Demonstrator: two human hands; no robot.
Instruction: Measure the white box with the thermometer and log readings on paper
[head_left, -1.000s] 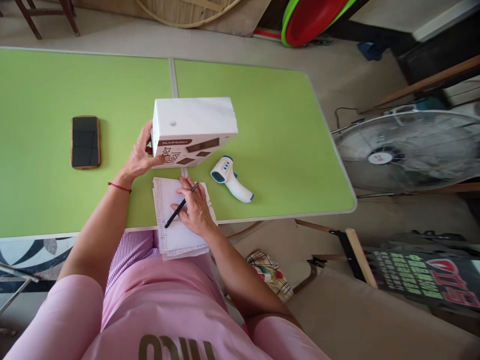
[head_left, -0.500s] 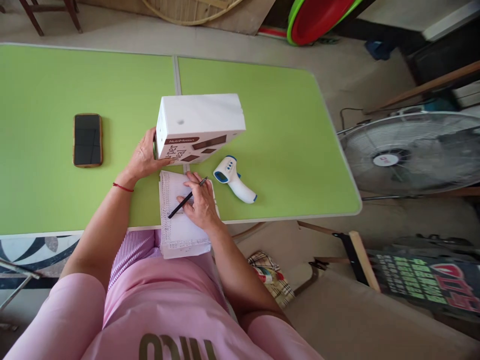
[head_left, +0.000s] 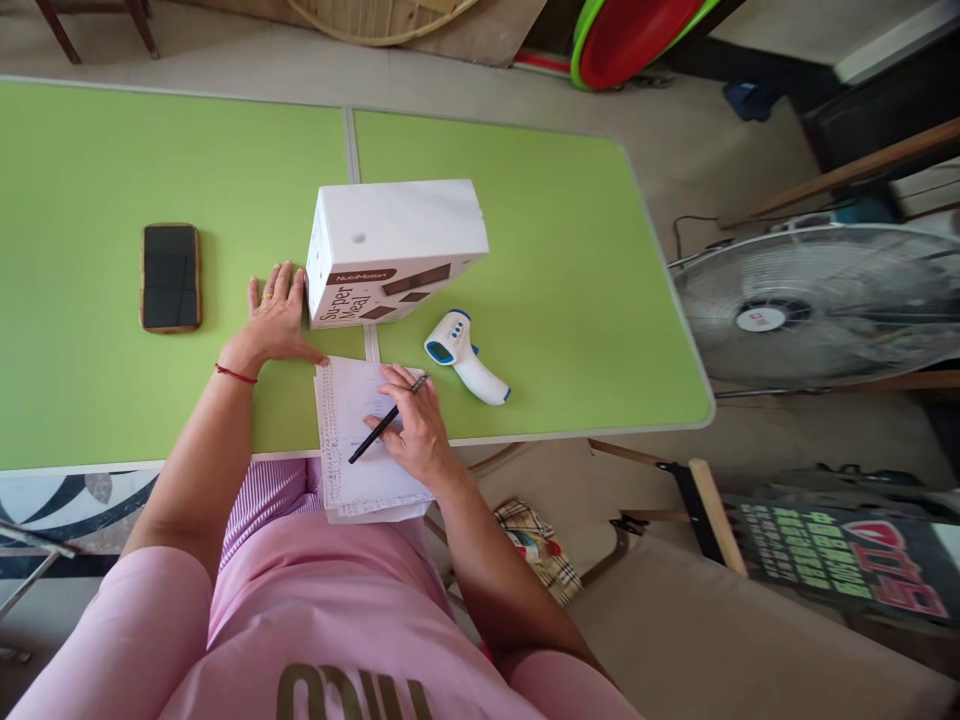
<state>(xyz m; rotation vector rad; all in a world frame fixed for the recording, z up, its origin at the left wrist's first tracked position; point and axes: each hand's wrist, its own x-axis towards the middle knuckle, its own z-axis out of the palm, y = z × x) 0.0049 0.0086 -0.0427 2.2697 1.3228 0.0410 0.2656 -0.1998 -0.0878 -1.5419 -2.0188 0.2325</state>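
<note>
My left hand [head_left: 279, 318] lies open on the table with its fingers spread, just left of a white box [head_left: 401, 225] printed "Super Meal". Its thumb reaches to the upper left corner of a spiral notebook [head_left: 352, 430] with writing on its page. Over the notebook's right side, my right hand [head_left: 415, 425] has a black pen [head_left: 386, 420] between its fingers. The pen slants down to the left across the page. To the right of that hand rests a white and blue infrared thermometer [head_left: 466, 357].
A phone in a brown case [head_left: 171, 278] lies on the green table [head_left: 540, 250], left of my hand. Beyond the table's right edge stands a large fan [head_left: 765, 318]. A beige chair [head_left: 675, 600] and a plaid cloth [head_left: 536, 550] are below the table's front edge.
My left hand has let go of the box and spread out flat beside it. My right hand with the pen has shifted slightly right and down the page.
</note>
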